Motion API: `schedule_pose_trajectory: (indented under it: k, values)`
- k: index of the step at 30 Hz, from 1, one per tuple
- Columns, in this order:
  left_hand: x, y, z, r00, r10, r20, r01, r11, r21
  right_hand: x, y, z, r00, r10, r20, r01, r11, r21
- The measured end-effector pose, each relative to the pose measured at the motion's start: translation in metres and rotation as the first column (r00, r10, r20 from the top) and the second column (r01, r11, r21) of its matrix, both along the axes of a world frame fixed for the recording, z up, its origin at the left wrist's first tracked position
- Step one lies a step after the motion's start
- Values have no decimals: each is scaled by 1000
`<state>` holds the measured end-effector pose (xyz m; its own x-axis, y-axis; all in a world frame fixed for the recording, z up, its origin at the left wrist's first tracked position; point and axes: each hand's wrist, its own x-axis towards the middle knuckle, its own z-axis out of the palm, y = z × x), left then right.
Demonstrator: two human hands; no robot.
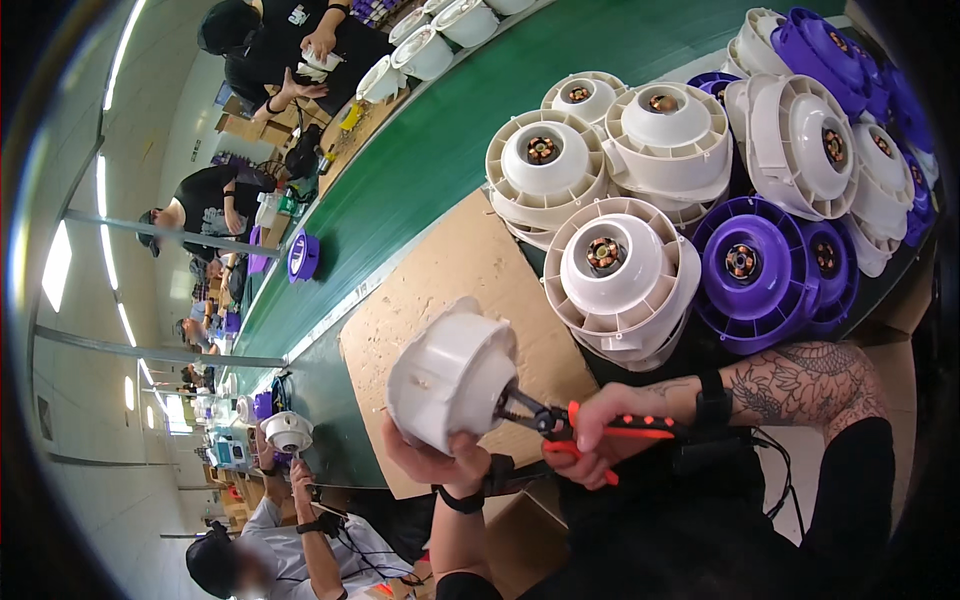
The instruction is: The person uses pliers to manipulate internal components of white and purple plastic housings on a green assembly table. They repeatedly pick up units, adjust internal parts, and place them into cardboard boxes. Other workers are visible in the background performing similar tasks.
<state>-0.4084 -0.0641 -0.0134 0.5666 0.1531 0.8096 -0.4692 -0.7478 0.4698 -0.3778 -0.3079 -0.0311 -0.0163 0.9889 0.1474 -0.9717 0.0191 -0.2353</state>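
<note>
1. Head view, nearest to me: my left hand (pixel 435 462) cups a white round plastic housing (pixel 452 378) from below, fingers curled around its lower rim, holding it tilted in the air above the bench.
2. My right hand (pixel 600 430) is closed around the red handles of a pair of pliers (pixel 560 425); their dark tips touch the housing's right side.
3. The housing looks smooth and domed, with a stepped rim; I cannot tell what the tips grip.
4. Under it lies a brown cardboard sheet (pixel 450 270) on the bench.
5. Just beyond, to the right, sits a heap of white fan housings (pixel 620 265) and purple fan housings (pixel 755 270), each with a copper-wound motor at its centre.
6. Farther off, a green conveyor belt (pixel 440 140) runs away to the upper right.
7. Along its left side other people (pixel 215 205) work at stations under long ceiling lights (pixel 57 265).
</note>
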Motion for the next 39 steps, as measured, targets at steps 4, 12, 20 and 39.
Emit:
schedule_pose_trajectory:
  k: [4, 12, 20, 39]
  values:
    - [-8, 3, 9, 966, -125, -227, 79, 976, -201, -6, 3, 4, 919, -55, 391, 170, 949, -266]
    - [-22, -14, 12, 918, -241, -315, 138, 939, -316, 0, 4, 6, 848, -130, 514, 344, 873, -346]
    - [-52, -19, -41, 967, -130, -219, 27, 907, -421, -8, 9, -19, 980, -42, 193, 90, 965, -246]
    - [-47, -14, 36, 998, 8, -67, -11, 999, -35, -11, 0, 4, 857, 11, 516, 177, 933, -313]
